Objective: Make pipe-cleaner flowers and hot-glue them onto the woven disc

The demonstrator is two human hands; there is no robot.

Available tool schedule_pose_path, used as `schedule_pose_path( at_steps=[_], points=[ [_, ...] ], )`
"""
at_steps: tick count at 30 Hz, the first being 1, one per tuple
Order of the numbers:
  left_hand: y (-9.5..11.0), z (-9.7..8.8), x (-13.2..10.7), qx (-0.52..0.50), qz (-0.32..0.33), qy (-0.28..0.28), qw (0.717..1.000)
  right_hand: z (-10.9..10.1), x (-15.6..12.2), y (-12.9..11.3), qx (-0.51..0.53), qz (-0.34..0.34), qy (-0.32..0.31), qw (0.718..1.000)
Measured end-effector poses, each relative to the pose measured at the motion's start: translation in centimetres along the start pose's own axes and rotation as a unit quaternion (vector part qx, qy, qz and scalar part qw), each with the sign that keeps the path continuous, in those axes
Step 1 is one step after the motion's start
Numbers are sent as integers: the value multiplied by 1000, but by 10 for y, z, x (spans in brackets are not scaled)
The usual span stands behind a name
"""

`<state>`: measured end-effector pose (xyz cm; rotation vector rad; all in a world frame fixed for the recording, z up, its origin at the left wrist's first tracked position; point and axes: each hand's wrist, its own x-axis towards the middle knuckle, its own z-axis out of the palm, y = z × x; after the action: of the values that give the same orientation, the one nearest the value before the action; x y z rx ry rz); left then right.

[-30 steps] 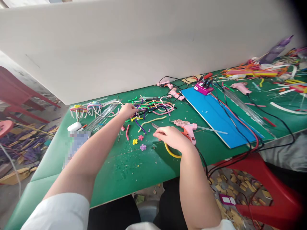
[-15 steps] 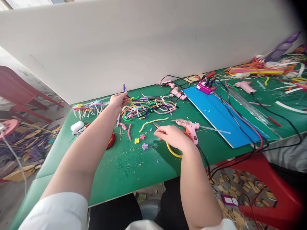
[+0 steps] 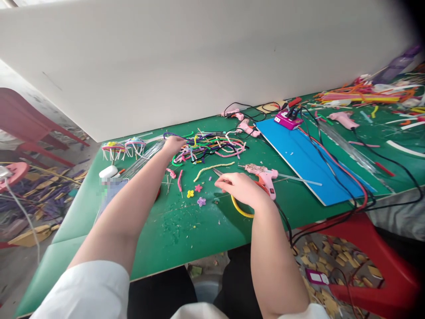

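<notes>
My left hand (image 3: 174, 144) reaches to the far side of the green table (image 3: 186, 230), fingers curled at the left edge of a tangle of coloured pipe cleaners (image 3: 212, 147). A purple pipe cleaner (image 3: 168, 134) loops out from its fingers. My right hand (image 3: 241, 188) rests nearer me, fingers pinched together. A yellow hoop (image 3: 241, 210) curves out from under it, and scissors (image 3: 217, 172) with orange handles lie beneath it. What the pinch holds is hidden. Small felt flowers (image 3: 198, 195) lie just left of it.
A pink glue gun (image 3: 265, 176) lies right of my right hand, with a blue board (image 3: 308, 164), cables and a pink power strip (image 3: 287, 120) beyond. Fringed headbands (image 3: 122, 148), thin wires (image 3: 142, 158) and a white case (image 3: 108, 171) sit at the left. A red chair (image 3: 372, 257) stands at the lower right.
My left hand, which had lifted a purple pipe cleaner above the pile, has come back down to the pile's edge. My right hand has stayed in place.
</notes>
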<state>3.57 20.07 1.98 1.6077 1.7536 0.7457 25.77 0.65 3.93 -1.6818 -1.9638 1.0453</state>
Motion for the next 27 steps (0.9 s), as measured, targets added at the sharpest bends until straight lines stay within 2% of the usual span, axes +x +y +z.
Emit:
schedule_pose_path(
  at_steps=[5,11,16,22,27],
  points=[
    [-20,11,-4,197,63,-50,977,-1,-1,-1,0,2,-10,1000],
    [-28,13,-1,284,94,-44,953,-2,-1,0,-10,4,-11,1000],
    [-21,1,1,243,108,-38,963,-2,-1,0,-6,7,-9,1000],
    [-14,-16,0,104,96,-25,990,-1,-1,1,-2,0,-4,1000],
    [-9,-21,-2,28,106,13,994,-1,0,1,-5,3,-9,1000]
  ],
)
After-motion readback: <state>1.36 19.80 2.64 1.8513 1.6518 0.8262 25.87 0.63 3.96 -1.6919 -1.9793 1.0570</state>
